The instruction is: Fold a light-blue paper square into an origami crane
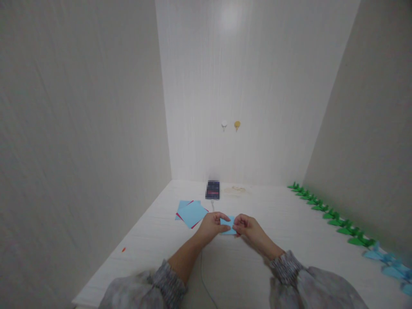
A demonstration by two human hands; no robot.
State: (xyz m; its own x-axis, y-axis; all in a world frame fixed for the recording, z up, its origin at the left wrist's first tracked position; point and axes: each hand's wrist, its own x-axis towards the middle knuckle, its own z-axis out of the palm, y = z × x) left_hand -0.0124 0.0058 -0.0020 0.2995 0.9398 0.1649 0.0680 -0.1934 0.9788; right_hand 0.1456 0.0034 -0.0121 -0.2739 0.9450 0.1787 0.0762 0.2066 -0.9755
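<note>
A small light blue sheet of folding paper [228, 224] is between my two hands, over the middle of the white table. My left hand [214, 224] grips its left side, thumb below and fingers above. At the right edge, my right hand [247, 227] pinches the paper between thumb and bent fingers. The paper's right part is hidden by those fingers. Left of my left hand lies a loose stack of square sheets [192, 213], light blue on top with red edges showing beneath.
A phone [213, 190] lies at the back, with a white cable [204, 274] running toward me. Folded green paper figures [334, 219] and light blue ones [394, 269] line the right wall. An orange-red scrap [124, 249] lies at left. Two hooks [237, 124] are on the back wall.
</note>
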